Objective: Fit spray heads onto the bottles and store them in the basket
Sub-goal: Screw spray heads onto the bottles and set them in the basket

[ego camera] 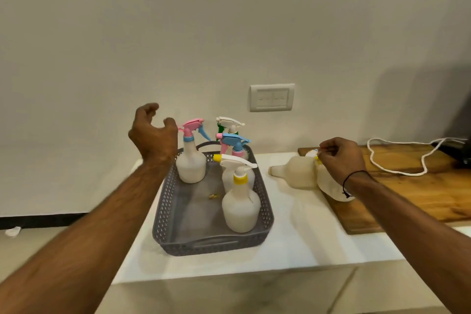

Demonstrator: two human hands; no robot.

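Table-wise, the white table (pixel 293 242) is carrying a grey perforated plastic basket (pixel 163 211) holding four upright white spray bottles (pixel 240 209) with heads on. Two headless white bottles (pixel 300 173) are lying just right of it. Left hand (pixel 153 132) is hovering open-curled, empty; right hand (pixel 341 158) is pinching a small yellow-tipped spray head (pixel 316 155).

**Colours on the counter**

A grey lattice-patterned basket (pixel 265 201) is holding milky-white bottles: one is wearing a pink-and-blue spray head (pixel 192 128), another a white head with yellow collar (pixel 237 164). A brown wood-grained board (pixel 420 194) is showing beneath a white cord (pixel 397 169).
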